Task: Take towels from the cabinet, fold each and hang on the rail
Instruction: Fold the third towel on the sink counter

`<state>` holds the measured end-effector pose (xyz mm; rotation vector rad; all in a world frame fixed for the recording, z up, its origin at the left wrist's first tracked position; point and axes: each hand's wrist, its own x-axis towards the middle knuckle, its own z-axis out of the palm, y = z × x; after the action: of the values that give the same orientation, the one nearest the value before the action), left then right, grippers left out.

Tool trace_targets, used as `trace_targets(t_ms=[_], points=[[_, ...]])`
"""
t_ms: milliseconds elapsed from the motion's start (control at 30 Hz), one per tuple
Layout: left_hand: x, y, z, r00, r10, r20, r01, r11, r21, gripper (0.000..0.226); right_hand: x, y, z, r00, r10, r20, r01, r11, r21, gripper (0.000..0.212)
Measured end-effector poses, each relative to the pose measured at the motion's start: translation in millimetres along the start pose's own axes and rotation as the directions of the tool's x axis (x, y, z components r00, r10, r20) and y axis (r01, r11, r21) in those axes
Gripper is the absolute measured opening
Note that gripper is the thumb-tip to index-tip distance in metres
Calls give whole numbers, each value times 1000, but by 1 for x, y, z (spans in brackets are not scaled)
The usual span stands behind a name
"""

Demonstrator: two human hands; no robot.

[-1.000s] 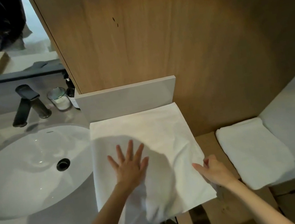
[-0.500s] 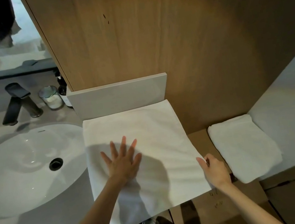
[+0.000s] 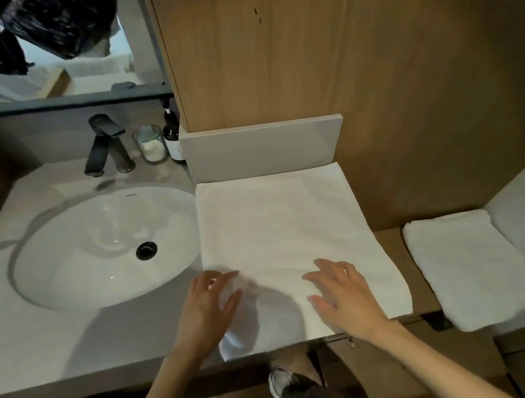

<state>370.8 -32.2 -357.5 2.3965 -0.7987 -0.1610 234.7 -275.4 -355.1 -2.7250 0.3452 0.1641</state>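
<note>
White towel [image 3: 280,230] lies flat just right of sink basin [image 3: 67,266] | step: folding | left hand [image 3: 209,306] pinches its near-left edge, fingers curled | right hand [image 3: 343,293] rests on it, fingers apart | next, probably: carry edge across squarely.

The pale countertop [image 3: 18,344] bears a white towel [image 3: 279,227] spread flat beside the basin [image 3: 96,254]. A faucet [image 3: 104,145], glass [image 3: 149,143] and dark bottle [image 3: 172,137] stand behind.

Head cam, wide-angle, looks fwd & down, close over countertop [image 3: 18,344].
</note>
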Motion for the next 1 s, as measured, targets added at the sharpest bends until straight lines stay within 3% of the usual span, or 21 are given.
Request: trace_targets(t_ms=[67, 167, 267, 433, 700, 833, 1000], points=[[-28, -4, -8, 997, -42, 69, 45, 998, -45, 69, -1, -11, 7, 991, 36, 130, -29, 998, -50, 45], [-64, -7, -10, 990, -52, 132, 60, 997, -56, 86, 0, -14, 15, 982, 68, 178, -52, 994, -92, 48], [-87, -10, 1, 994, -39, 104, 39, 999, 2, 69, 4, -12, 14, 981, 60, 183, -33, 988, -151, 49], [-94, -9, 22, 996, -80, -39, 79, 996, -38, 36, 9, -13, 8, 974, 66, 217, -28, 985, -172, 51], [-105, -2, 27, 976, -32, -215, 74, 979, 192, 33, 7, 9, 7, 941, 92, 325, -37, 985, -171, 51], [-112, -5, 36, 992, -56, -115, 92, 936, 340, 56, 5, 20, 4, 934, 94, 343, -45, 988, -149, 56], [-115, -9, 38, 989, -61, -138, 109, 921, 374, 46, 5, 27, -5, 923, 67, 379, -8, 988, -154, 55]])
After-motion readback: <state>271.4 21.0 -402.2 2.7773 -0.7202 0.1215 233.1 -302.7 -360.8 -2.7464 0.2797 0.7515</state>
